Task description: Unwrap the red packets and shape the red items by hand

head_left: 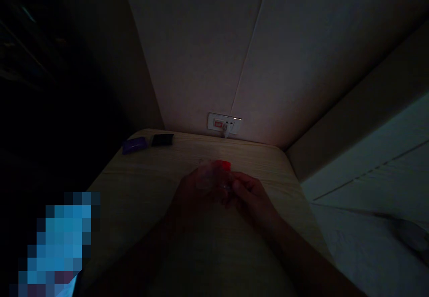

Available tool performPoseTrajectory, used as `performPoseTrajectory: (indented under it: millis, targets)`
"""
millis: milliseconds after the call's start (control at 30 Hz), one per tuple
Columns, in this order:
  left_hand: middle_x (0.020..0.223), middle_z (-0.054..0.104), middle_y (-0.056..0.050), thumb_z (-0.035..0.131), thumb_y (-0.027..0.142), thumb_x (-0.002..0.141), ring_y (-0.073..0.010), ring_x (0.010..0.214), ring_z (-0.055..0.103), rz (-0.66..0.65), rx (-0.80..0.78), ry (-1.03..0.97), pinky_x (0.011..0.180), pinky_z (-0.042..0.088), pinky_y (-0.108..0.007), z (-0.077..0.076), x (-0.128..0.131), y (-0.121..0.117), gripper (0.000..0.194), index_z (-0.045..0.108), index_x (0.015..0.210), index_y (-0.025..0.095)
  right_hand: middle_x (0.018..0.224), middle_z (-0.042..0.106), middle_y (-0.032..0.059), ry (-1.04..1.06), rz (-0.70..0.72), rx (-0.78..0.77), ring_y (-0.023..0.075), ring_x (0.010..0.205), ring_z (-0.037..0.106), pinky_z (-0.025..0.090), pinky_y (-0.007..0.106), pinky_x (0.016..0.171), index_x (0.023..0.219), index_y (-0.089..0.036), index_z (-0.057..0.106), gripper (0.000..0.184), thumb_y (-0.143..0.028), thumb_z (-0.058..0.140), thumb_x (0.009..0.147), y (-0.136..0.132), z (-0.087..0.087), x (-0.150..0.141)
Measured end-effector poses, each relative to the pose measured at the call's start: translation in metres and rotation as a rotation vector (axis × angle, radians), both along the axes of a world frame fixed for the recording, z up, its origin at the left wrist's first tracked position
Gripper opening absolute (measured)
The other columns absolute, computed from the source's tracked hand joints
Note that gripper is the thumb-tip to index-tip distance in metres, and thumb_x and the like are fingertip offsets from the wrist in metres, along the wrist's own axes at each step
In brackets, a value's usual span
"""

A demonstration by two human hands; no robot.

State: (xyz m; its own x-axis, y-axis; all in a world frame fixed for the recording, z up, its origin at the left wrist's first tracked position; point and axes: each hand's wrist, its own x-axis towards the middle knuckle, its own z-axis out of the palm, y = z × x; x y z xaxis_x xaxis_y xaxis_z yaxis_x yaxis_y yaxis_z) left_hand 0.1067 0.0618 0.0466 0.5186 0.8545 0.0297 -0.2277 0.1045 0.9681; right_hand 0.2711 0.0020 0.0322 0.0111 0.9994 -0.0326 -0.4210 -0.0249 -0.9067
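In dim light, my left hand and my right hand meet over the middle of the table. Between them is a thin, see-through piece of plastic, blurred, that looks like a wrapper or small bag. Left fingers curl around its near side, while the right thumb and forefinger pinch its right part. A small bright red object shows just beyond the fingertips. Whether it lies inside the plastic or behind it, I cannot tell.
A purple packet and a flat black object lie at the table's far left corner. A wall socket with a plug in it sits just above the back edge. A pale panel stands on the right; a pixelated bright patch is lower left.
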Motion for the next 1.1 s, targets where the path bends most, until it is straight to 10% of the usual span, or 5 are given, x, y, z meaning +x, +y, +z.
performPoseTrajectory:
  millis: [133,533,700,1100]
  targets:
    - [0.089,0.079,-0.007,0.085,0.037,0.07,-0.0265,0.086,0.073,0.091,0.051,0.14,0.077,0.059,-0.035,0.005,-0.002,-0.003,0.025,0.076,0.084,0.019,0.077,0.075,0.0018,0.074,0.036,-0.021,0.0133,0.058,0.069,0.058,0.024,0.057,0.102,-0.019,0.074,0.035,-0.046,0.084,0.081,-0.003,0.003,-0.008]
    - [0.094,0.079,-0.007,0.067,0.043,0.09,-0.0221,0.084,0.072,0.117,0.119,0.03,0.079,0.057,-0.033,-0.003,-0.004,-0.009,0.028,0.075,0.104,0.02,0.085,0.074,0.0033,-0.152,0.156,0.065,0.0145,0.06,0.069,0.059,0.027,0.057,0.111,-0.019,0.071,0.036,-0.046,0.077,0.088,-0.005,0.005,-0.004]
    - [0.103,0.076,-0.008,0.053,0.042,0.099,-0.022,0.099,0.068,0.208,0.145,0.109,0.096,0.049,-0.033,0.001,0.0,-0.005,0.032,0.073,0.101,0.018,0.088,0.075,0.001,-0.29,0.012,0.102,0.0127,0.062,0.067,0.058,0.024,0.057,0.123,-0.026,0.066,0.041,-0.031,0.081,0.085,-0.006,0.006,-0.004]
    - [0.057,0.052,0.002,0.052,0.046,0.097,-0.0139,0.056,0.05,0.329,0.116,0.232,0.057,0.04,-0.025,-0.003,0.002,-0.003,0.044,0.058,0.064,0.019,0.07,0.072,-0.0003,-0.292,-0.202,0.068,0.0141,0.054,0.067,0.058,0.025,0.051,0.093,-0.02,0.065,0.026,-0.038,0.081,0.084,-0.003,0.007,-0.001]
